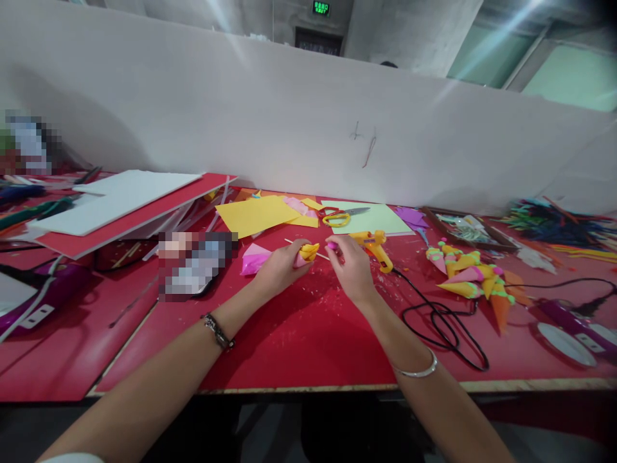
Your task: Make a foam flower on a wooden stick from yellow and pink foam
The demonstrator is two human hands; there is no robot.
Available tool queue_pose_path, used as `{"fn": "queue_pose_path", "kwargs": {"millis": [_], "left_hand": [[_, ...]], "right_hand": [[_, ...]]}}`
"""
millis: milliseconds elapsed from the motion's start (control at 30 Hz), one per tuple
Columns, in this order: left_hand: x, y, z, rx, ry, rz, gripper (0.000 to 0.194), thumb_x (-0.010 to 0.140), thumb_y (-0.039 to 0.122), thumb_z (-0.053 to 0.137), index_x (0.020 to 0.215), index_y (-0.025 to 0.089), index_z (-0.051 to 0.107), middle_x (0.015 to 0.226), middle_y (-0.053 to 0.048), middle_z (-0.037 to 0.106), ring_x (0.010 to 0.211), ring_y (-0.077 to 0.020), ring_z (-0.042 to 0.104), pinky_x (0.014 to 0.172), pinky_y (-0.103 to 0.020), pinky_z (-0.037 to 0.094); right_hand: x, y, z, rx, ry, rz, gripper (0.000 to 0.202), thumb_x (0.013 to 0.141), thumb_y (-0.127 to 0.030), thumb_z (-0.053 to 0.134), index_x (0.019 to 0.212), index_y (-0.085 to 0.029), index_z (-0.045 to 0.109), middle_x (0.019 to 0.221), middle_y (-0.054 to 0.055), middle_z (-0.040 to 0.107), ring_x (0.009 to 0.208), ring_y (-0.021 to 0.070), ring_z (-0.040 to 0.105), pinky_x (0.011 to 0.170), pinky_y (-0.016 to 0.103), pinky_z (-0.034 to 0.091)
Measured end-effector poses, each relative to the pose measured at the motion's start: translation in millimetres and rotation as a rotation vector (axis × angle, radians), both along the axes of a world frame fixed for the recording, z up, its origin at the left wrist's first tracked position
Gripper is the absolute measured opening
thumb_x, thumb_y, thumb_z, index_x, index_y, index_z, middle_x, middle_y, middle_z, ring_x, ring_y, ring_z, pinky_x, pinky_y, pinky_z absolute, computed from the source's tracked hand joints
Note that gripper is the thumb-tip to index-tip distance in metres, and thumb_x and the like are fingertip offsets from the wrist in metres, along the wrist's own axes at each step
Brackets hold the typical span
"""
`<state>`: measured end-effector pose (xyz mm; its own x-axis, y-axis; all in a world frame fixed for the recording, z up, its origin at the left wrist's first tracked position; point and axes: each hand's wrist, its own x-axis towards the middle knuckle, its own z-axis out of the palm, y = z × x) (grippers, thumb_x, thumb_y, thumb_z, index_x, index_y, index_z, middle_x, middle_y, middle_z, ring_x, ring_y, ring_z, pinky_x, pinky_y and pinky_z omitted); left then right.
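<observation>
Near the middle of the red table, my left hand point(279, 269) is closed round a small pink paper cone with a folded yellow top point(309, 251). Facing it, my right hand point(355, 267) pinches a small bright pink piece point(332, 245), perhaps a ball; the fingers partly cover it. The two hands are a short gap apart. A thin pale stick point(322, 256) lies on the table between them. Just beyond my right hand is a yellow glue gun point(378, 247), lying on its side. Bright pink sheet material point(254, 259) lies left of my left hand.
Decorated paper cones point(475, 273) are heaped at the right, near the glue gun's looped black cord point(446, 321). Scissors point(340, 217) rest on pale green paper point(380, 220) behind my hands. Left are a phone point(202, 265) and stacked white boards point(120, 202). A white partition point(270, 116) stands behind.
</observation>
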<state>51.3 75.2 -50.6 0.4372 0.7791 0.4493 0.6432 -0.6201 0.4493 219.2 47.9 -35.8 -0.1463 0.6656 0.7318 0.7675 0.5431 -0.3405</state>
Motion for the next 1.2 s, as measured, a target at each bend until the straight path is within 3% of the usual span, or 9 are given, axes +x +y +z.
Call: {"fn": "queue_pose_path", "kwargs": {"millis": [100, 267, 467, 667, 767, 900, 1200], "left_hand": [[-0.4, -0.3, 0.0, 0.012, 0.003, -0.016, 0.036, 0.076, 0.03, 0.051, 0.109, 0.016, 0.044, 0.086, -0.006, 0.063, 0.071, -0.0175, 0.06, 0.061, -0.026, 0.044], [-1.2, -1.0, 0.7, 0.014, -0.007, -0.04, 0.035, 0.077, 0.029, 0.051, 0.109, 0.017, 0.044, 0.089, -0.006, 0.063, 0.075, -0.0169, 0.06, 0.064, -0.026, 0.044], [-0.6, -1.3, 1.1, -0.001, 0.039, -0.01, 0.037, 0.077, 0.032, 0.051, 0.109, 0.017, 0.044, 0.091, -0.008, 0.063, 0.078, -0.0191, 0.061, 0.066, -0.027, 0.045], [1.1, -6.7, 6.0, -0.002, 0.201, 0.021, 0.037, 0.077, 0.037, 0.049, 0.108, 0.018, 0.045, 0.08, -0.006, 0.064, 0.07, -0.0207, 0.062, 0.056, -0.025, 0.042], [1.9, -8.8, 6.7, 0.011, 0.257, 0.044, 0.04, 0.077, 0.041, 0.048, 0.11, 0.019, 0.045, 0.075, -0.006, 0.064, 0.067, -0.0223, 0.062, 0.053, -0.025, 0.04], [2.0, -8.0, 5.7, -0.006, 0.248, 0.042, 0.041, 0.077, 0.041, 0.048, 0.11, 0.019, 0.045, 0.077, -0.007, 0.064, 0.07, -0.0218, 0.062, 0.055, -0.025, 0.04], [0.4, -6.2, 5.3, 0.001, 0.161, 0.003, 0.034, 0.076, 0.037, 0.048, 0.105, 0.018, 0.047, 0.08, -0.006, 0.065, 0.07, -0.0209, 0.062, 0.056, -0.025, 0.04]], "right_hand": [[0.4, 0.4, -0.6, -0.01, 0.025, 0.007, 0.022, 0.087, -0.024, 0.035, 0.099, -0.019, 0.053, 0.094, 0.008, 0.062, 0.089, 0.0176, 0.058, 0.077, 0.031, 0.045], [-0.5, -1.4, -0.8, -0.058, 0.002, 0.01, 0.018, 0.085, -0.031, 0.042, 0.089, -0.019, 0.055, 0.081, 0.005, 0.062, 0.074, 0.0154, 0.058, 0.068, 0.027, 0.045], [0.1, 0.9, 1.1, 0.077, 0.011, 0.008, 0.022, 0.086, -0.02, 0.035, 0.099, -0.019, 0.053, 0.1, 0.008, 0.056, 0.098, 0.0167, 0.051, 0.088, 0.032, 0.041], [-0.2, -0.3, 0.3, -0.002, 0.008, 0.009, 0.02, 0.086, -0.027, 0.039, 0.097, -0.019, 0.054, 0.088, 0.006, 0.059, 0.086, 0.0171, 0.056, 0.079, 0.031, 0.045], [-0.3, 0.2, -0.2, 0.015, -0.003, 0.018, 0.023, 0.086, -0.025, 0.038, 0.102, -0.02, 0.054, 0.094, 0.007, 0.058, 0.091, 0.0173, 0.054, 0.082, 0.031, 0.044], [0.0, 0.7, -0.2, 0.039, 0.008, 0.013, 0.029, 0.088, -0.021, 0.033, 0.109, -0.022, 0.053, 0.103, 0.008, 0.056, 0.1, 0.0177, 0.052, 0.088, 0.034, 0.042], [-3.9, -6.4, 6.7, -0.069, 0.145, 0.152, 0.024, 0.085, -0.027, 0.041, 0.103, -0.022, 0.056, 0.1, 0.005, 0.064, 0.092, 0.0156, 0.059, 0.081, 0.03, 0.047]]}}
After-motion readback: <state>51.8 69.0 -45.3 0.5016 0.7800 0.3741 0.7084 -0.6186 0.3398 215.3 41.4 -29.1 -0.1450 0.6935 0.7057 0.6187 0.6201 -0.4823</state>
